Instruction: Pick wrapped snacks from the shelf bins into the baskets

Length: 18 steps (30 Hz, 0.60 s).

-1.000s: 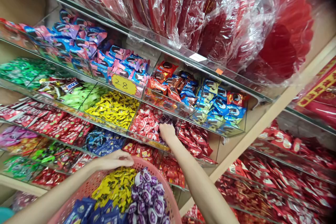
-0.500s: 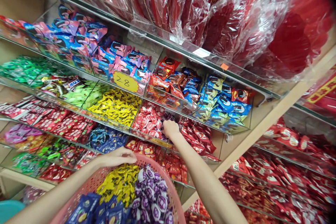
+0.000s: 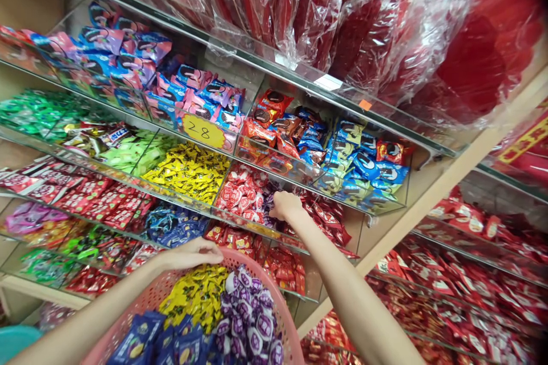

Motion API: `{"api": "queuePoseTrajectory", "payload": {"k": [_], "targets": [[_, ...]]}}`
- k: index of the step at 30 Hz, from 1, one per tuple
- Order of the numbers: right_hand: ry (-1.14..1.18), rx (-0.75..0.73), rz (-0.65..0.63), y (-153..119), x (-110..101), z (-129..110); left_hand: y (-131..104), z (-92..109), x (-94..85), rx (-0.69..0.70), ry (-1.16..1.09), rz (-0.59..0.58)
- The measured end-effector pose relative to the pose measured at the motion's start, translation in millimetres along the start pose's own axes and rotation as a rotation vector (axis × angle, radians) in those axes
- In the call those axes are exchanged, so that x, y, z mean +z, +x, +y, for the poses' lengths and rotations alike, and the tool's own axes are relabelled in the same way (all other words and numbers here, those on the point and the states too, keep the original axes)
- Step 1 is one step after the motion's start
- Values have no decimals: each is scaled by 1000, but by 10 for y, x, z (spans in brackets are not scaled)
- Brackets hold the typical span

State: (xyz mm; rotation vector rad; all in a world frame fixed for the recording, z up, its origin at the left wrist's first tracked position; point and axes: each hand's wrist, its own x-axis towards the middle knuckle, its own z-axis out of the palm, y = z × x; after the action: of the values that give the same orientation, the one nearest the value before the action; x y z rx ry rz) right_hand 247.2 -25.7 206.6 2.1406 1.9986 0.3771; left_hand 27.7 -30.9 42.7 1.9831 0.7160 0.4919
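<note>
My left hand [image 3: 194, 252] is closed over the far rim of a pink plastic basket [image 3: 286, 311], its fingers bent at the edge. Inside the basket lie yellow-wrapped candies [image 3: 194, 296], white-and-purple twist-wrapped candies [image 3: 248, 313] and dark blue packets [image 3: 139, 336]. My right hand [image 3: 286, 205] reaches into a shelf compartment, its fingers curled down onto purple-wrapped candies [image 3: 269, 197]; the fingertips are partly hidden. To its left in the compartment are red-and-white candies [image 3: 240, 193], and to its right are dark red packets [image 3: 323, 217].
Above my right hand runs a clear shelf front with a yellow "28" tag [image 3: 203, 132] and packaged cookies [image 3: 363, 162]. Yellow candies [image 3: 188, 171] fill the bin to the left. Plastic-wrapped red goods [image 3: 295, 11] hang over the top edge. A slanting wooden post [image 3: 432, 194] stands at right.
My right hand has shifted slightly to the right within the compartment, and more purple wrappers show beside it. My left hand stays on the basket rim.
</note>
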Motion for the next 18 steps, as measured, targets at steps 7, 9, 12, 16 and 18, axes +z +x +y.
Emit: {"api": "queuePoseTrajectory", "payload": {"k": [7,9,12,16,18], "targets": [[255,-32,85,-434,-176,159,-3,57,-18,0,1,-16],[386,-101,64,-620,-149,244,4,45,-16,-2,-4,-19],[812,-249,-103,-873,60,306,20,16,-6,6,-13,-21],[1762,-368,-450,-1072,601,177,34,-8,10,0,2,-19],[1845,-359,-488,-1118,886,59,38,-18,13,-12,15,-25]]}}
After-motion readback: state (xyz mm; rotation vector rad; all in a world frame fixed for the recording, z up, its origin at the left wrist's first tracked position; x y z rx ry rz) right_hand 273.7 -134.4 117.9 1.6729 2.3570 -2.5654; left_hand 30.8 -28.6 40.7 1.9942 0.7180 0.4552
